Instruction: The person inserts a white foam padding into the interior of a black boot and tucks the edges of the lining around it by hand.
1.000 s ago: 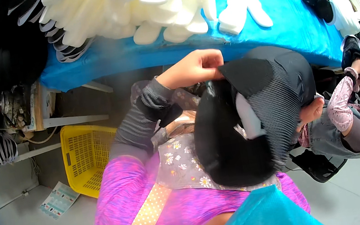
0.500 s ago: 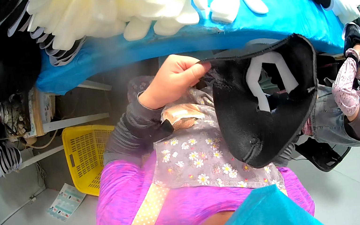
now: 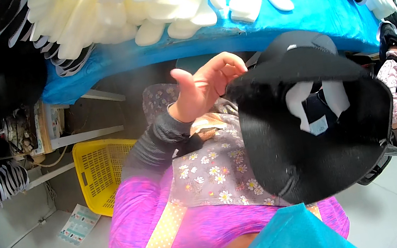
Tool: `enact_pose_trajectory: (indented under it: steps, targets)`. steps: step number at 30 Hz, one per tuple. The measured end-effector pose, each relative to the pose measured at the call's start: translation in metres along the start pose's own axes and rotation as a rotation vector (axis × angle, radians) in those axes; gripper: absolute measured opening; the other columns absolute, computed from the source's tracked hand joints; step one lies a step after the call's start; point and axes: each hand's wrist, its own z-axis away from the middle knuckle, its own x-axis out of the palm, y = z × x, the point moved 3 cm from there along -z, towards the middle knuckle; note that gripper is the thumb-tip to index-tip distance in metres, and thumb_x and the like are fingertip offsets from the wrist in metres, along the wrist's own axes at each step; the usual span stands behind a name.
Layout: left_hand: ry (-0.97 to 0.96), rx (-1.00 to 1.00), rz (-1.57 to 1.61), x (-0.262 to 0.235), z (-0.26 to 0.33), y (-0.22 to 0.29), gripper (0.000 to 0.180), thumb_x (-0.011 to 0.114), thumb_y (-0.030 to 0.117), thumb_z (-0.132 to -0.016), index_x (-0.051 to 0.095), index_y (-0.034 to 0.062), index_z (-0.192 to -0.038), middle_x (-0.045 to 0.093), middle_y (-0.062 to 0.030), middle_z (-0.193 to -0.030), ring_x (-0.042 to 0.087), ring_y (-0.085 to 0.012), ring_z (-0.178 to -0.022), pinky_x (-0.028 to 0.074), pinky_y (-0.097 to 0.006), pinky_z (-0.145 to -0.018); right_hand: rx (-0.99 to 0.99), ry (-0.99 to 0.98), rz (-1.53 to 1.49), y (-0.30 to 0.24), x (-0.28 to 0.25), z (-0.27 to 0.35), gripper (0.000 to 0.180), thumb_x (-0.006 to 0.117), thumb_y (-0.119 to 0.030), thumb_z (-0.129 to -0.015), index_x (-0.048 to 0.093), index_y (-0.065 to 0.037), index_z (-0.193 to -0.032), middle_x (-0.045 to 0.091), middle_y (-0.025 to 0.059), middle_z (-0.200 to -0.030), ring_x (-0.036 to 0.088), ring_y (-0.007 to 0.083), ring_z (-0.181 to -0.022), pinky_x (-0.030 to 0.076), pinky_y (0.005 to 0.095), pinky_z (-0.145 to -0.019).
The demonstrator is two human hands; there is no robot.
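Observation:
A large black piece, apparently a shoe upper (image 3: 316, 170), hangs over my lap on the right side. Its dark hollow inside faces me, and a white angular strip (image 3: 299, 107) shows within. My left hand (image 3: 207, 84) is beside its upper left edge. The thumb stands up, away from the fingers, which curve toward the rim; the fingertips are at the edge but do not pinch it. My right hand does not show; the black upper covers that area.
A blue-covered table (image 3: 306, 16) carries a heap of white foam insoles (image 3: 147, 6). A yellow basket (image 3: 105, 176) stands at the left, near a printed sheet (image 3: 79, 223) on the floor. At the right edge, another person's sleeve (image 3: 393, 86) is close by.
My left hand has let go of the upper's edge, its thumb now raised. The upper has turned and come slightly nearer, now reaching farther right, its back part standing up behind.

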Motion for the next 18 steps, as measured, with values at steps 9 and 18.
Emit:
enact_pose_trajectory:
  steps: [9,18]
  targets:
    - [0.246,-0.317,-0.472,-0.015,0.008,0.001,0.031,0.053,0.031,-0.103,0.063,0.0037,-0.09,0.058,0.0063,-0.076,0.05,-0.0059,-0.07,0.042,-0.027,-0.063,-0.005,-0.019,-0.012,-0.001,0.014,-0.004,0.04,0.053,-0.033,-0.103,0.065,0.005,-0.102,0.065,0.0029,-0.09,0.057,0.0119,-0.081,0.046,0.0268,-0.076]
    - [0.155,-0.304,-1.058,0.002,-0.001,0.032,0.028,0.056,0.023,-0.1,0.06,-0.0006,-0.087,0.054,-0.0156,-0.063,0.049,-0.0269,-0.052,0.042,-0.036,-0.053,-0.019,-0.059,-0.035,0.0,0.034,-0.012,0.039,0.053,-0.032,-0.103,0.065,0.005,-0.103,0.066,0.0039,-0.091,0.058,0.0132,-0.082,0.047,0.0278,-0.076]
